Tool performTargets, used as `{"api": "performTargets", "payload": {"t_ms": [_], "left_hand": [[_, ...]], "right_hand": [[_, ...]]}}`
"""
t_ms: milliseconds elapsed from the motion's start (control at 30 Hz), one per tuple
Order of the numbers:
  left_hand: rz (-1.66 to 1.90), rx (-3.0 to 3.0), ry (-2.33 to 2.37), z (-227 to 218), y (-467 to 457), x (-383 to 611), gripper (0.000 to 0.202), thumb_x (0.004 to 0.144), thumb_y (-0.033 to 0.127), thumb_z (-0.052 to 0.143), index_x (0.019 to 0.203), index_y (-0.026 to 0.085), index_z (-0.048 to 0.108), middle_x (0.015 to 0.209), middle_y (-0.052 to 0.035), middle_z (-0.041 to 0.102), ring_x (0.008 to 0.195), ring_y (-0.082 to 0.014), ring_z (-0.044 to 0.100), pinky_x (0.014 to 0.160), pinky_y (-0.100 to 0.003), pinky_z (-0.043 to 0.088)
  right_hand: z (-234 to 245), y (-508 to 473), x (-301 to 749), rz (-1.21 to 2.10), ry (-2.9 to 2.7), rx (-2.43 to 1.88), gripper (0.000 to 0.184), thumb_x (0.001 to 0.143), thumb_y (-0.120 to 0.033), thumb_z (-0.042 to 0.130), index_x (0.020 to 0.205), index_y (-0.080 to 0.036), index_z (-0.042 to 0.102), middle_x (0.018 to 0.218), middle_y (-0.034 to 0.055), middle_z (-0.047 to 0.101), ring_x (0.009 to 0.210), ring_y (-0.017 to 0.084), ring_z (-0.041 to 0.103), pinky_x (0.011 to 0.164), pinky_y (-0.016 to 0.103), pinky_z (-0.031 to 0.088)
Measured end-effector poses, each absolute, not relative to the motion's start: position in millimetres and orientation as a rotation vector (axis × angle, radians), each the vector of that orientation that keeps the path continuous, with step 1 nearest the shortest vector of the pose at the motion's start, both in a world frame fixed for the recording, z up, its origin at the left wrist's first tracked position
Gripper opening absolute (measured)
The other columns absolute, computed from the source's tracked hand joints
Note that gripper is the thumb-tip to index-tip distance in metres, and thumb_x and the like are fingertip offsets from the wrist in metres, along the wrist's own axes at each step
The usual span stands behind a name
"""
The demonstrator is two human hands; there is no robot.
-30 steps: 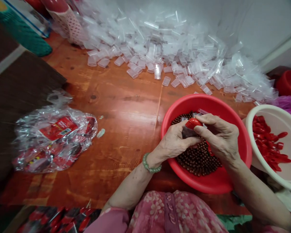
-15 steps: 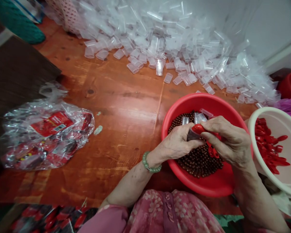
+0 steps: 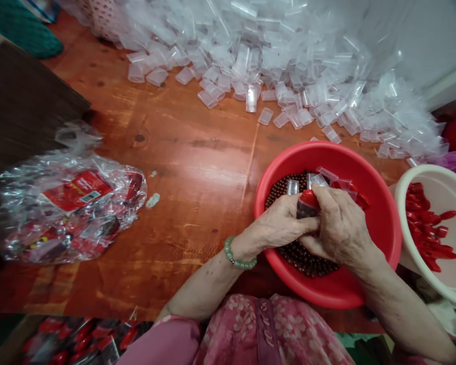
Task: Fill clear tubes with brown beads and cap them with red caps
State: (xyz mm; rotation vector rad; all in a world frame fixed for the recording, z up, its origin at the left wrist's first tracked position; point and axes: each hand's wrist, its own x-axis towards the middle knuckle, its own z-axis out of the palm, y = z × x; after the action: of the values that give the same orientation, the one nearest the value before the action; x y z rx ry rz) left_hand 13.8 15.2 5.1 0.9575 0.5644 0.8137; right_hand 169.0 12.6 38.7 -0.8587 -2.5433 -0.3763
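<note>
Both my hands meet over a red basin (image 3: 380, 213) holding many small dark brown beads (image 3: 307, 256). My left hand (image 3: 279, 225), with a green bead bracelet at the wrist, is closed around a small clear vial (image 3: 307, 205) filled with dark beads. My right hand (image 3: 338, 228) is curled over the same vial, thumb pressing on its red cap. A few empty clear vials (image 3: 319, 178) lie on the beads at the far side of the basin.
A white basin (image 3: 446, 284) with red caps (image 3: 427, 228) stands at the right. A large heap of empty clear vials (image 3: 273, 56) covers the far side of the wooden table (image 3: 182, 152). A crinkled plastic bag (image 3: 68, 208) with red packets lies left.
My right hand has turned down over the vial and closed tighter on its cap. The view has shifted slightly; both hands stay over the red basin.
</note>
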Motion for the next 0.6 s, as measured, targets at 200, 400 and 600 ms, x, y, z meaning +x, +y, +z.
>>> {"api": "performTargets", "payload": {"t_ms": [200,400,600], "left_hand": [[0.835,0.902,0.521,6.8,14.2,12.9,0.036,0.071,0.042,0.086,0.068,0.013,0.064,0.070,0.0022,0.057,0.069,-0.0099,0.050,0.068,-0.024,0.043],[0.837,0.855,0.499,6.1,14.2,11.7,0.037,0.070,0.044,0.088,0.071,0.013,0.068,0.068,0.0011,0.063,0.067,-0.0104,0.055,0.069,-0.024,0.047],[1.053,1.052,0.771,17.3,6.3,1.6,0.034,0.086,0.050,0.074,0.086,0.016,0.072,0.075,-0.0020,0.070,0.073,-0.0148,0.064,0.072,-0.028,0.054]], "right_hand": [[37.6,18.2,167.6,-0.431,-2.511,-0.793,0.068,0.087,-0.034,0.057,0.146,-0.005,0.037,0.089,0.0123,0.065,0.077,0.026,0.060,0.065,0.037,0.050],[38.5,12.6,161.0,-0.463,-2.506,-0.848,0.065,0.088,-0.032,0.058,0.142,-0.001,0.041,0.090,0.0145,0.066,0.078,0.027,0.061,0.069,0.038,0.050],[47.8,6.2,175.5,0.000,-2.631,-1.076,0.080,0.093,-0.032,0.061,0.158,-0.005,0.022,0.143,0.0262,0.057,0.131,0.036,0.057,0.099,0.050,0.054]]}}
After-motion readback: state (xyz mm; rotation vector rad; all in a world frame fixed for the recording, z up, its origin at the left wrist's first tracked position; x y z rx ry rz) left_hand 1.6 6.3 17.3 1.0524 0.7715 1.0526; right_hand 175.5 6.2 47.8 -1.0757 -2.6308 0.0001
